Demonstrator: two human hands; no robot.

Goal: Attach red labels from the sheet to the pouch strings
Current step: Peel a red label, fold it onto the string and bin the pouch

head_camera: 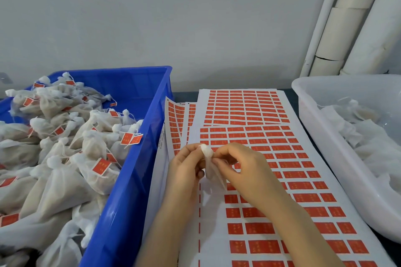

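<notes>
Now: readying a small white mesh pouch [207, 155] above the paper sheet of red labels [303, 198].
Both left hand [186, 167] and right hand [247, 171] pinch it; next, likely, one hand must let go to peel a label.

Light: bright, even, diffuse, falling from above. Soft shadows are lying under the left hand [186, 166] and right hand [246, 169] on the label sheet [300, 166]. The pouch [208, 157] between them is blurring slightly. Wide-angle bending is curving the blue crate [138, 158] left of the hands and the pipes [358, 28] far up-right; fine print is smearing.
</notes>
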